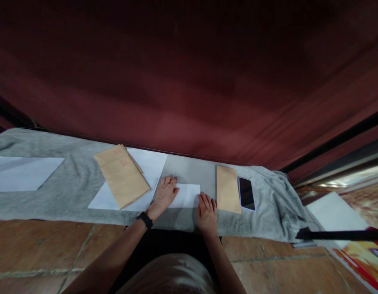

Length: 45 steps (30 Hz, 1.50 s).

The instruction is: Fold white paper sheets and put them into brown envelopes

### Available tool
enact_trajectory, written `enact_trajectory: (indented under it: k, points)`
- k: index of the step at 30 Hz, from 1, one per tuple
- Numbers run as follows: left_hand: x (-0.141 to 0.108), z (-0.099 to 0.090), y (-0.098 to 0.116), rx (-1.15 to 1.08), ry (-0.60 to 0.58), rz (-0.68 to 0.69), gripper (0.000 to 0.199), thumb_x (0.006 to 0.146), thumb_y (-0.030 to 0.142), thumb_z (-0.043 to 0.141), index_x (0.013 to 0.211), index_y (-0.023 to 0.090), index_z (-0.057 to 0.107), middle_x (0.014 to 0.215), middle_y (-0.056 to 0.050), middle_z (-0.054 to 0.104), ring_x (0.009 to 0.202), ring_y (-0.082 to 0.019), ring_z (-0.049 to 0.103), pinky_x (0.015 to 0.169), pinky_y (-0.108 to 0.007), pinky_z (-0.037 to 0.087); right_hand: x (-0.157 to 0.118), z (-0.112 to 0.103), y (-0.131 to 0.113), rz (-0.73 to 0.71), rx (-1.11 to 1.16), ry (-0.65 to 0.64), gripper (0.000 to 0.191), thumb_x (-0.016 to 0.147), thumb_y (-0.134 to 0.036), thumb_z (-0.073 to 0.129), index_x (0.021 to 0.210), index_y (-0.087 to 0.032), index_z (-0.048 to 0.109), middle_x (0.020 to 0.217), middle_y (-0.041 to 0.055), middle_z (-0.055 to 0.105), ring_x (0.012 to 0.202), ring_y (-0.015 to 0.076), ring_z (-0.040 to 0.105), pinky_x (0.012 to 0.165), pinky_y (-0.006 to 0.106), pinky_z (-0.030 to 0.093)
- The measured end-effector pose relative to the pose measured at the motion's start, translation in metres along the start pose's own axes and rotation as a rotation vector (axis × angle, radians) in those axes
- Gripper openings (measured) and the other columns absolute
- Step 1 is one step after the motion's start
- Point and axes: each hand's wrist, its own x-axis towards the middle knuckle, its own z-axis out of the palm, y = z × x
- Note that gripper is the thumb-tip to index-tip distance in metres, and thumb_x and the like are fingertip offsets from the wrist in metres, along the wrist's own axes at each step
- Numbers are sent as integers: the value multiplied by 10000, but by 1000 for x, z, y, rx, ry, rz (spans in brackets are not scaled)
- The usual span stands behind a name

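Observation:
A narrow white sheet of paper [185, 196] lies flat on the grey cloth between my two hands; I cannot tell whether it is folded. My left hand [165, 192], with a black watch [144, 219] on the wrist, rests palm down over the sheet's left end, fingers stretched out. At the right end, the fingertips of my right hand [206, 212] touch the paper's edge, slightly spread. Left of my hands, several brown envelopes [124, 175] overlap on larger white sheets [155, 163]. One more brown envelope [228, 189] lies just right of my right hand.
A phone [247, 194] lies beside the right envelope. Farther left is a stack of white paper [23, 173]. Grey cloth [70, 179] covers the long, narrow surface. A dark red panel [176, 102] rises behind it. A black bar [338, 235] juts in at the right.

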Motion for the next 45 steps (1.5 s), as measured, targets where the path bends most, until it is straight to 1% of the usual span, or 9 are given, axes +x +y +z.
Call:
enact_trajectory:
  k: [5,13,20,23,28,31,34,39,45]
  points:
    - [6,1,-5,-165,7,-75,90,778,140,671,824,194,617,965,-83,643,1029,-268,576,970,-382,417,0,0,-1,9,7,13,501,972,-128,387,1447,-195,531,1465,93,580,1380,232,476,1185,481,292]
    - [5,8,-17,-611,-25,-258,128,716,237,643,647,226,536,566,63,497,590,-150,527,598,-255,395,0,-2,-2,16,53,19,484,987,-128,365,1440,-172,530,1443,107,596,1383,228,486,1180,495,323]
    - [-13,1,-10,-1027,-57,-437,284,640,440,695,750,192,610,601,44,567,560,-143,555,509,-232,380,-2,-20,-14,-198,200,-75,614,1014,-327,460,1585,-169,301,1552,105,478,1435,237,434,1181,460,370]
    - [-17,-5,-2,-1149,-78,-487,335,601,436,752,778,187,614,661,25,617,625,-157,611,537,-236,434,-1,-23,-26,-240,245,-101,623,998,-322,485,1580,-174,321,1552,98,479,1425,235,450,1186,449,376]
    - [-17,-19,12,-1359,-147,-485,447,726,595,711,864,175,644,857,-70,719,804,-216,699,671,-313,555,13,-29,-41,-15,476,-1,478,1008,-183,346,1428,-224,570,1434,71,607,1309,189,570,1126,384,449]
    - [-22,-20,18,-1527,-181,-527,527,824,673,624,1011,181,651,1071,-125,727,980,-257,712,764,-370,591,27,-36,-46,250,766,93,399,1021,-323,414,1310,-200,661,1318,89,686,1220,218,631,1070,386,493]
    - [-34,-10,23,-1531,-185,-548,605,765,516,777,1257,231,571,1203,-109,698,1050,-254,702,810,-377,592,38,-38,-54,554,1117,168,389,979,-474,509,1138,-187,718,1093,79,767,1001,235,707,918,379,566]
    - [-50,15,25,-1455,-219,-430,779,703,387,796,1402,221,495,1006,-59,722,935,-228,718,823,-359,576,41,-29,-60,757,1471,213,411,891,-529,601,1088,-184,706,1060,99,760,911,239,715,779,352,587]
    - [-31,22,-1,-1139,-93,-345,803,743,241,694,1497,210,420,790,19,667,732,-196,669,694,-334,550,23,-7,-26,750,1244,205,493,827,-487,642,1219,-189,650,933,54,730,767,196,690,663,303,563]
